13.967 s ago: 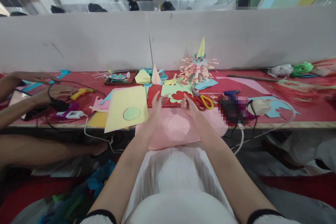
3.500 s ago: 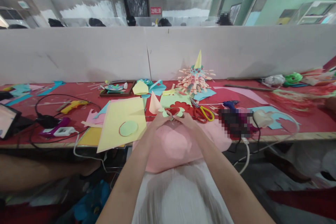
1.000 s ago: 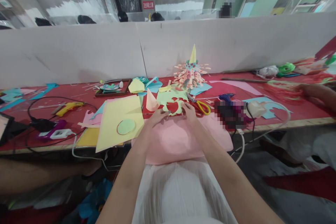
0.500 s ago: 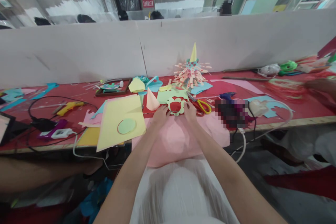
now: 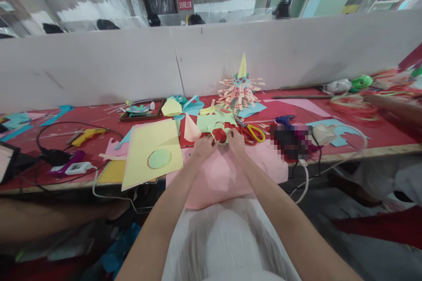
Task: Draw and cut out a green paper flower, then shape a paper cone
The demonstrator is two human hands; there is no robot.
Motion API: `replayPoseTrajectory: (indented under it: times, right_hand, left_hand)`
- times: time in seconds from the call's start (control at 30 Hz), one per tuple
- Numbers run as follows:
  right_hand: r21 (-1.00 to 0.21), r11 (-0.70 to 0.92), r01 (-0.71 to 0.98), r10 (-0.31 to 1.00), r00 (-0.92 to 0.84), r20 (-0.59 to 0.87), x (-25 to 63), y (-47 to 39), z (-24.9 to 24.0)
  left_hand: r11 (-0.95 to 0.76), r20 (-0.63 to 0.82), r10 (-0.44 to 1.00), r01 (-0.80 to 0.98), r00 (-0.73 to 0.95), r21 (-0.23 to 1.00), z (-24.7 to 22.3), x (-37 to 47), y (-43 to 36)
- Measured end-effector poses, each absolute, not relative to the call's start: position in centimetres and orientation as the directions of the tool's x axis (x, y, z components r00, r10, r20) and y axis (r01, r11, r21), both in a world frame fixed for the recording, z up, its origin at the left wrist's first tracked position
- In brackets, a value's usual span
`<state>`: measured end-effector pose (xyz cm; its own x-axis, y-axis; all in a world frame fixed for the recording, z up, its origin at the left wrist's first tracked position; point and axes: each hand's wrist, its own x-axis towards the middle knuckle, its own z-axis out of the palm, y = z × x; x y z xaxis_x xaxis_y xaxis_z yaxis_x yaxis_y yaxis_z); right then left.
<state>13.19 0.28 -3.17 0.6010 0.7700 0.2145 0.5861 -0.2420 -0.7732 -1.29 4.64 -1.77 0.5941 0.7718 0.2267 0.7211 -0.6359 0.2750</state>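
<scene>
A light green scalloped paper ring (image 5: 223, 138), with the red table showing through its middle, lies between my hands at the table's front edge. My left hand (image 5: 205, 145) is closed on its left side, fingers curled in over the opening. On the right side, my right hand (image 5: 236, 139) pinches the ring's edge. Pink paper (image 5: 219, 171) covers the table edge and my lap beneath my forearms. Just left of my left hand stands a pale pink paper cone (image 5: 191, 128). Yellow-handled scissors (image 5: 256, 133) lie beside my right hand.
A fringed paper tree with a yellow cone top (image 5: 242, 83) stands behind my hands. Yellow sheets (image 5: 153, 140) lie left, with a yellow glue gun (image 5: 88, 136) farther out. Cables and a white plug (image 5: 325, 134) are at right, near another person's arm (image 5: 395, 107).
Both hands have drawn slightly closer together. My left fingers have curled inward over the ring, which now looks bent and narrower. The other person's arm at right has shifted.
</scene>
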Motion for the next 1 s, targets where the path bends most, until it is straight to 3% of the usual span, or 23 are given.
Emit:
replayPoseTrajectory:
  times: [0.2,0.3,0.5,0.6,0.67,0.77,1.0]
  right_hand:
    - [-0.787,-0.234,0.571,0.758,0.614,0.220,13.3,0.2,-3.2]
    - [-0.842,-0.195,0.502,0.742,0.637,0.208,13.8,0.3,-3.4]
    - [-0.966,0.066,0.250,0.714,0.665,0.221,14.4,0.9,-4.0]
    - [-0.969,0.241,0.061,0.752,0.618,0.227,14.2,0.9,-4.2]
    - [-0.957,0.286,-0.050,0.791,0.576,0.206,14.0,0.7,-4.2]
    - [-0.949,0.288,-0.129,0.814,0.554,0.171,14.0,0.5,-4.3]
    - [-0.971,0.232,0.054,0.775,0.594,0.218,14.8,1.0,-4.3]
  left_hand:
    - [-0.582,0.241,0.812,0.702,0.532,0.411,-1.2,-1.7,4.6]
    - [-0.576,0.340,0.817,0.648,0.466,0.498,-0.9,-2.5,4.7]
    - [-0.554,0.676,0.737,0.548,-0.029,0.627,-0.6,-3.9,5.2]
    - [-0.555,0.730,0.642,0.517,-0.233,0.652,-0.9,-4.4,6.2]
    - [-0.515,0.680,0.672,0.476,-0.292,0.713,-1.3,-4.6,7.1]
    - [-0.409,0.517,0.818,0.379,-0.252,0.830,-1.9,-4.7,8.0]
    - [-0.239,0.280,0.958,0.388,-0.054,0.890,-1.7,-4.3,8.2]
